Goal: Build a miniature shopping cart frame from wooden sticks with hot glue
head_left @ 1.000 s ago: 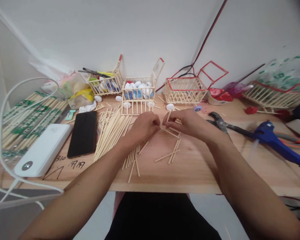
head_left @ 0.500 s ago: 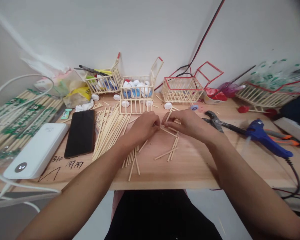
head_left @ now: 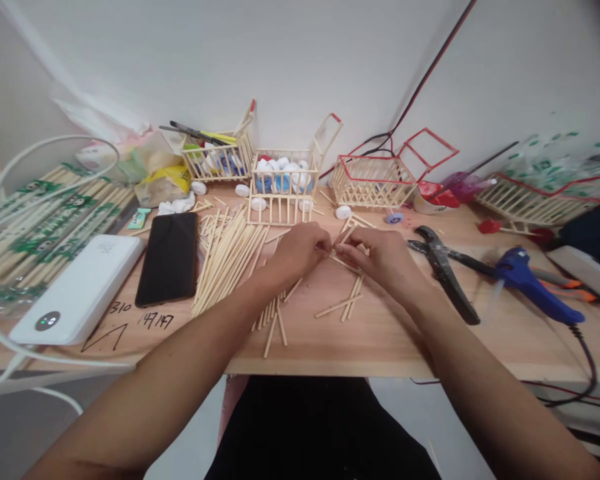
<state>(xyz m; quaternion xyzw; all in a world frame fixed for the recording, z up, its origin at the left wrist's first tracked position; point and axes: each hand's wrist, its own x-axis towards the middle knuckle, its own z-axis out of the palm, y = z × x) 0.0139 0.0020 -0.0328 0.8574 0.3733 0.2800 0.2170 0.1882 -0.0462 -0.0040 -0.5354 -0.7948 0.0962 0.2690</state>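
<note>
My left hand (head_left: 306, 249) is closed in a pinch above the middle of the table; what its fingertips hold, if anything, is hidden. Close by on the right, my right hand (head_left: 377, 257) pinches a small frame of thin wooden sticks (head_left: 347, 265). One stick of the frame slants up by the thumb, and another runs low beneath the fingers. The fingertips of both hands nearly meet. Several loose sticks (head_left: 337, 306) lie just below the right hand. A large spread of sticks (head_left: 227, 263) lies left of my left hand, partly under the forearm.
Stick-built carts (head_left: 284, 183) stand along the wall, one red-trimmed (head_left: 375, 180). Pliers (head_left: 447, 273) and a blue glue gun (head_left: 537, 283) lie right. A phone (head_left: 167, 260), a white power bank (head_left: 80, 287) with cable and bagged sticks (head_left: 55, 220) are left.
The view has shifted slightly, so things sit a little further right. My right forearm has moved off the pliers' handle, now visible. Both hands stay close together, still pinched.
</note>
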